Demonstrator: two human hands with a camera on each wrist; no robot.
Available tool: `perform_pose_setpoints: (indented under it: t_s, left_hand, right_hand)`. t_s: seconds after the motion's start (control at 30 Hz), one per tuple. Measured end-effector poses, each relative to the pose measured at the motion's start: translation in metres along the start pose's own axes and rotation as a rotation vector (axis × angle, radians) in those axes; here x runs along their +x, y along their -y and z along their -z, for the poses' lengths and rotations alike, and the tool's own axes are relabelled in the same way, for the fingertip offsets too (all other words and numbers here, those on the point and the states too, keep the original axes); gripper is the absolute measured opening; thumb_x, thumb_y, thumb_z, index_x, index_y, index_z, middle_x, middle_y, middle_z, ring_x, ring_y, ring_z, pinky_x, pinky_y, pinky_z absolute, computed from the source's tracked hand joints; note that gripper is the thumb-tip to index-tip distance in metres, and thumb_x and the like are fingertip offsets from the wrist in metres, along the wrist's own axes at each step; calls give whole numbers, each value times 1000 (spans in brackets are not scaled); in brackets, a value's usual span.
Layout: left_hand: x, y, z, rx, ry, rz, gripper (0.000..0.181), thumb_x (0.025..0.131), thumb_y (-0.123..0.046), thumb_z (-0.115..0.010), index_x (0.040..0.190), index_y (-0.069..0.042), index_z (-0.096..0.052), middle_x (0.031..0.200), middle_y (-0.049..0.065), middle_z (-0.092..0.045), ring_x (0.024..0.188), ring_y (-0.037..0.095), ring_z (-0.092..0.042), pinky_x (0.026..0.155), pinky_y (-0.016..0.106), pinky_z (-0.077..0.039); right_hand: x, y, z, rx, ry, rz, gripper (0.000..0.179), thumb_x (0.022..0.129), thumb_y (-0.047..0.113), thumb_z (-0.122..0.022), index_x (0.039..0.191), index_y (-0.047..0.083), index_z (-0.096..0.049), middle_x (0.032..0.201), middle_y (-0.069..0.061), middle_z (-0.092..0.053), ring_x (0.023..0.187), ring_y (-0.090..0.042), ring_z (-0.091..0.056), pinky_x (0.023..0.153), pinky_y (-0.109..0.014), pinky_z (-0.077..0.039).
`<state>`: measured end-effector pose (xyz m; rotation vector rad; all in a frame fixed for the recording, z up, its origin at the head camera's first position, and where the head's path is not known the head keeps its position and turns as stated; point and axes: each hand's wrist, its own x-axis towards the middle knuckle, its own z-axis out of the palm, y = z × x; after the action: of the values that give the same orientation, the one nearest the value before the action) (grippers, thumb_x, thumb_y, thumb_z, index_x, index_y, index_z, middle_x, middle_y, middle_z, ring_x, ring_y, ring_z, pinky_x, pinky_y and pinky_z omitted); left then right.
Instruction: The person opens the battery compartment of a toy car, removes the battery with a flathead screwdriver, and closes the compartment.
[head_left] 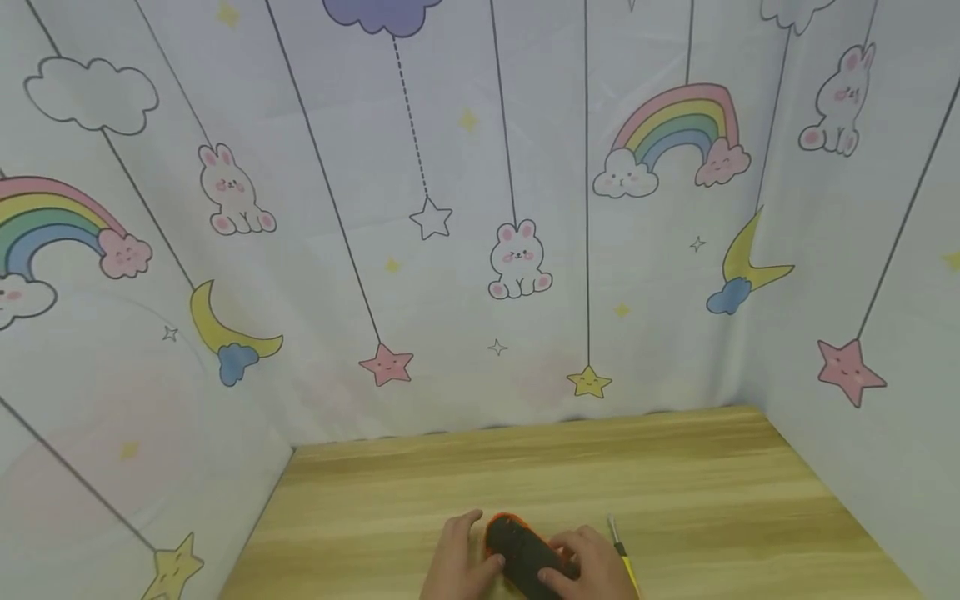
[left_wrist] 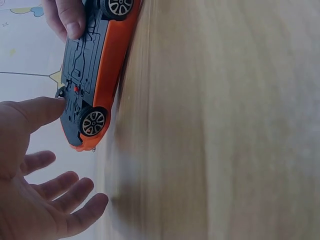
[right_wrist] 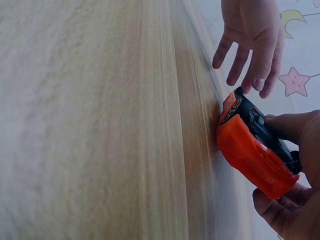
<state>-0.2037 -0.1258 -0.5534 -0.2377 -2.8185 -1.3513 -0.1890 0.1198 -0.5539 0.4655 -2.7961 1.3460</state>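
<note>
An orange toy car (head_left: pixel 519 546) lies upside down over the table, its black underside facing up. My right hand (head_left: pixel 598 568) grips one end, the thumb on the underside and the fingers along the orange body, as the right wrist view shows. At the other end, my left hand (head_left: pixel 457 565) has its fingers spread loosely apart from the car. In the left wrist view the left thumb reaches the edge of the underside near a wheel (left_wrist: pixel 93 122); whether it touches cannot be told. Just right of my right hand lies a screwdriver (head_left: pixel 619 548) with a yellow and black handle, partly hidden.
The wood-grain table (head_left: pixel 525 462) extends behind and to both sides of the hands. A white curtain (head_left: pixel 465 317) printed with rabbits, stars and rainbows rises along the back, left and right edges.
</note>
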Motion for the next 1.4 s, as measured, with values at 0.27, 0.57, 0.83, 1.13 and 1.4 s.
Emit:
perform_pose_setpoints:
  t_s: [0.27, 0.57, 0.83, 1.13, 1.4]
  left_hand:
    - [-5, -7, 1, -51, -46, 81, 75, 84, -38, -82, 140, 2, -52, 126, 20, -59, 112, 40, -60, 89, 62, -52]
    - [-8, -13, -3, -147, 19, 166, 81, 83, -39, -83, 141, 5, -49, 120, 16, -59, 97, 26, -60, 77, 52, -56]
    - [-6, -14, -13, -191, 54, 186, 83, 80, -40, -86, 140, 6, -51, 120, 14, -62, 99, 26, -64, 77, 52, -57]
    - [-3, -16, -22, -315, 91, 140, 80, 82, -13, -84, 142, 17, -42, 113, 16, -63, 93, 23, -68, 79, 48, -60]
    - [-2, -19, -25, -353, 87, 205, 79, 81, -5, -82, 146, 11, -40, 115, 15, -62, 94, 20, -67, 78, 47, -59]
  right_hand:
    - [-2, 3, 0, -68, -37, 4, 36, 84, 43, -81, 104, 14, -74, 83, 6, -58, 70, -3, -50, 59, -25, -44]
    - [-4, 2, 3, -94, -24, -59, 43, 85, 47, -79, 106, 10, -74, 82, 7, -60, 71, -6, -54, 60, -28, -48]
    - [-2, 2, 1, -19, 23, -128, 43, 87, 45, -79, 106, 8, -72, 84, 3, -62, 73, -11, -59, 62, -34, -50]
    - [-3, 5, -3, 60, 58, -200, 43, 87, 45, -79, 102, 6, -69, 81, 2, -66, 73, -14, -63, 64, -40, -54]
    - [-6, 5, -6, 83, 48, -198, 41, 87, 44, -79, 99, 7, -68, 78, 3, -66, 71, -14, -63, 63, -39, -54]
